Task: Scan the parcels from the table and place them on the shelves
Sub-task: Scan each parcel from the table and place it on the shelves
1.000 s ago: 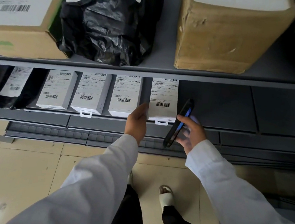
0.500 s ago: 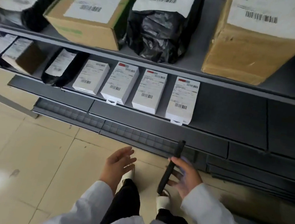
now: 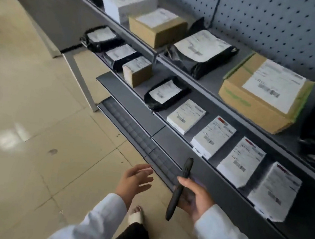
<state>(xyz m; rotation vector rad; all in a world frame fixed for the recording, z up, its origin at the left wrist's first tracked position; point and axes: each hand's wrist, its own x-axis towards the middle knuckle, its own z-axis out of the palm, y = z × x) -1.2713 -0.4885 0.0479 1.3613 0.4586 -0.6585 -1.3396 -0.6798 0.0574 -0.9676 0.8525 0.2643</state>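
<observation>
Left hand (image 3: 135, 181) hangs open, empty — right hand (image 3: 195, 199) grips the scanner (image 3: 179, 190). White parcels (image 3: 273, 191) overhang the shelf's front edge (image 3: 215, 177) — a sleeve brushing past could knock one off.

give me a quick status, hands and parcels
Left hand open, empty. Right hand grips the scanner. Four white parcels in a row on the lower shelf. Nothing in the way.

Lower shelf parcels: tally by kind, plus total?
White flat boxes: 4
Black bags: 3
Brown box: 1
Total: 8
</observation>
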